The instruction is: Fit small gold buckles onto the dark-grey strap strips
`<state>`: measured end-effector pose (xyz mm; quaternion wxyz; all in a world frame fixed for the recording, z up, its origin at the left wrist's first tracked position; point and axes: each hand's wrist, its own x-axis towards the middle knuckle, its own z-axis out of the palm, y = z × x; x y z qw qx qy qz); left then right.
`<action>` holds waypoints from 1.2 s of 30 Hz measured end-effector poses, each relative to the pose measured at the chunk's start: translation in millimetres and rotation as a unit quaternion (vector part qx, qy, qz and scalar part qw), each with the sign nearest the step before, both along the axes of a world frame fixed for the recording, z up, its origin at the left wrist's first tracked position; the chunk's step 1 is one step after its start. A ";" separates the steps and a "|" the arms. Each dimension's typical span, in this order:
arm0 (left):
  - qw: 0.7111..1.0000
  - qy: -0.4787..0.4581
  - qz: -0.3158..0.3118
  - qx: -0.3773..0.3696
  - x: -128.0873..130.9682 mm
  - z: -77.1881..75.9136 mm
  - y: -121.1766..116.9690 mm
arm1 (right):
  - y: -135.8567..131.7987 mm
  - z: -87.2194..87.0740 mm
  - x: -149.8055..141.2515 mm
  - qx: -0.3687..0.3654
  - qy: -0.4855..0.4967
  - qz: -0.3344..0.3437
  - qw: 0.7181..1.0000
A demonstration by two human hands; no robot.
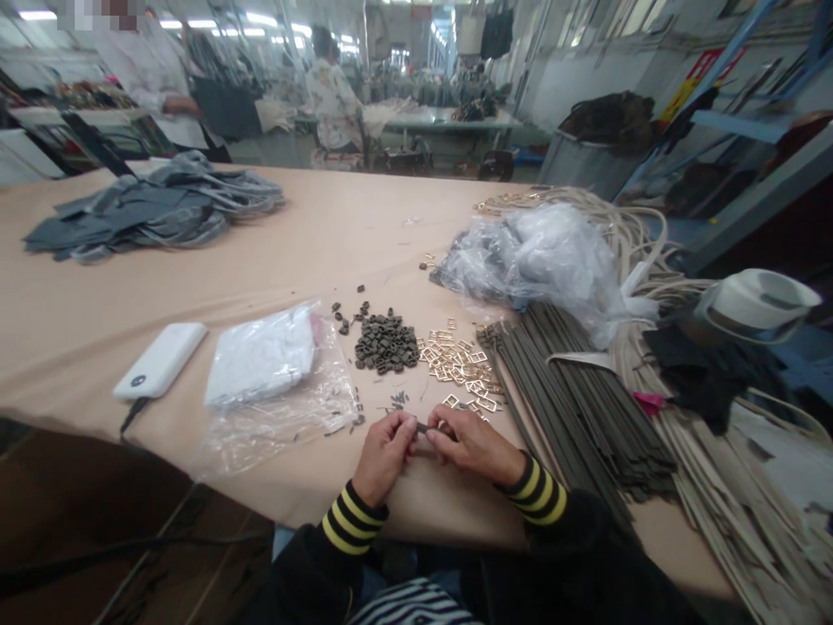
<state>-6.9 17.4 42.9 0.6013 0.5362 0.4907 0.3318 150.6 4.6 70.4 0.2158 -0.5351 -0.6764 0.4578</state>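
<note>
Head view: left hand [383, 457] and right hand [468, 444] pinch a small dark strip [423, 427] between their fingers [404, 425], most of it hidden. Gold buckles [459, 369] lie just ahead of the fingers, dark loops [386, 341] ahead-left, both on the bench [130, 286].

**Bright tube light, bowed edges in the wide view**

Overhead tube lights [253, 32] blaze white across the ceiling, pouring even light down the hall! On the bench [195, 295], shadows stay soft and faint, while pale glare skates over the plastic bag [527, 260]. The fingers [396, 425] look slightly soft. Out right, the shelving [735, 113] bows and slants with edge distortion, the far hall blurs, and a dark surface [84, 512] sinks into gloom at lower left.
</note>
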 end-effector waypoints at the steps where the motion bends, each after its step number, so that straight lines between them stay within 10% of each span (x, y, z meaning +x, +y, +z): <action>1: 1.000 0.001 0.014 0.007 -1.4 0.0 1.2 | 0.1 1.0 1.5 -0.018 0.002 0.002 1.000; 8: 0.997 0.051 -0.057 -0.007 -6.3 7.1 16.9 | 5.7 3.3 15.6 0.022 -0.063 -0.004 0.998; 12: 0.985 0.113 -0.009 0.129 -2.5 12.6 34.2 | 17.1 -9.0 43.6 0.016 0.007 -0.120 0.993; 17: 0.923 0.234 -0.105 0.287 26.0 11.5 44.5 | 26.0 -26.4 65.3 -0.014 0.152 -0.268 0.951; 26: 0.786 0.434 -0.216 0.383 68.3 5.0 30.5 | 26.1 -38.6 56.2 -0.005 0.158 -0.246 0.956; 30: 0.812 0.415 -0.189 0.365 65.4 7.8 32.9 | 26.3 -40.2 58.4 -0.002 0.154 -0.233 0.960; 36: 0.976 0.168 -0.063 0.124 43.1 9.6 45.3 | 21.8 -17.7 52.7 0.007 0.134 -0.175 0.975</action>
